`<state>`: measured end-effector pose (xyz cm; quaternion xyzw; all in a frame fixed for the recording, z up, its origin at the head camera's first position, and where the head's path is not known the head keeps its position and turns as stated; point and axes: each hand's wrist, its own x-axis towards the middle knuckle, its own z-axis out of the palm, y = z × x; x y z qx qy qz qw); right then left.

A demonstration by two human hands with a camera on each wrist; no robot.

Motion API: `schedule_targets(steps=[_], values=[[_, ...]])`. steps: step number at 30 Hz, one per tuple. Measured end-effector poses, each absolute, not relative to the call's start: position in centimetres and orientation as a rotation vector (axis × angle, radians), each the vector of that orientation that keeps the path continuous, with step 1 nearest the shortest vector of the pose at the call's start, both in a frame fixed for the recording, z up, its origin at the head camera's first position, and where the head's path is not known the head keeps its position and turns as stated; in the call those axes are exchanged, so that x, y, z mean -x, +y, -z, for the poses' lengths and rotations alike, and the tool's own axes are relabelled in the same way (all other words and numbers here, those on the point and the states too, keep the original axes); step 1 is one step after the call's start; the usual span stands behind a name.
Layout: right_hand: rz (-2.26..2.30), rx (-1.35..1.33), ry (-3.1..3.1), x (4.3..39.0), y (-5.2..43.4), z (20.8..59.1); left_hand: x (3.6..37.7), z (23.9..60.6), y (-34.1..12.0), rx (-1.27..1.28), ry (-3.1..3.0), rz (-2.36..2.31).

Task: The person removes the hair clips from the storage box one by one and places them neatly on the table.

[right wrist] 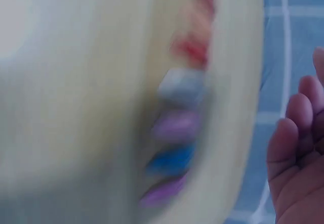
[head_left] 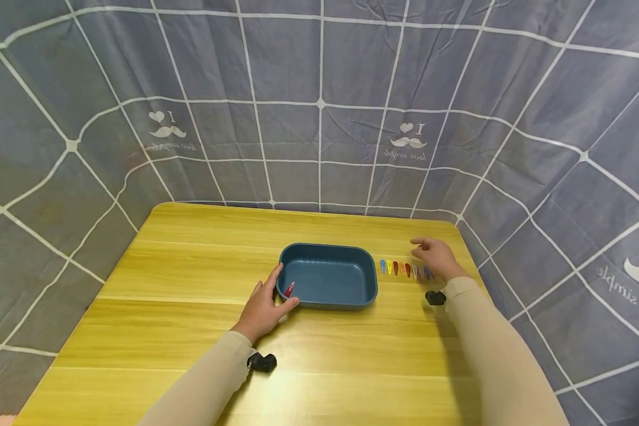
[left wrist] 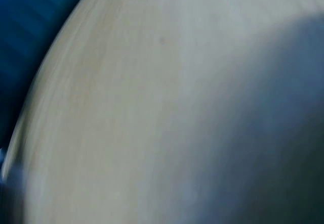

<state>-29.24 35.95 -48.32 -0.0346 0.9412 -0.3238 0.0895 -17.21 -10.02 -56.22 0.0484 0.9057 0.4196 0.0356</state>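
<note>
My left hand [head_left: 262, 307] rests against the near left corner of a dark blue rectangular tub [head_left: 371, 273], fingers along its left side and thumb at the front rim. The left wrist view shows only part of the tub's ribbed wall [left wrist: 30, 37] beside the table. A red snap hair clip [head_left: 290, 289] lies inside, near that corner. My right hand [head_left: 435, 257] hovers over the right end of a row of colourful snap hair clips [head_left: 396, 268], fingers loosely bent, nothing visible between them. Blurred in the right wrist view are a blue clip [right wrist: 172, 160] and a purple clip [right wrist: 164, 190].
The yellow wood-grain table [head_left: 191, 254] has rounded far corners. A grey curtain [head_left: 287, 136] with white grid lines hangs behind it and on both sides. Black wrist cameras sit on both sleeves, the right camera [head_left: 435, 297] just below the clip row.
</note>
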Motion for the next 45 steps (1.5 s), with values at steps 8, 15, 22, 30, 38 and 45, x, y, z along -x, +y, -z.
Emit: schedule_targets(steps=[8, 15, 22, 30, 38, 45], values=[[0.942, 0.333, 2.717, 30.5, 29.5, 45.9, 17.4, 55.8, -9.8, -0.166, 2.78, -1.296], [0.876, 0.533, 2.66, 30.8, 24.4, 45.3, 17.6, 55.8, -9.9, -0.154, 2.785, -1.286], [0.856, 0.686, 2.549, 30.7, 19.2, 45.9, 17.5, 55.7, -10.0, -0.142, 2.778, -1.288], [0.698, 0.871, 2.453, 30.3, 14.1, 46.4, 17.2, 55.8, -10.0, -0.139, 2.776, -1.289], [0.617, 0.945, 2.38, 30.4, 10.9, 47.4, 17.2, 55.9, -10.1, -0.15, 2.785, -1.295], [0.476, 0.985, 2.341, 30.0, 8.6, 48.4, 17.2, 56.0, -10.1, -0.167, 2.777, -1.325]])
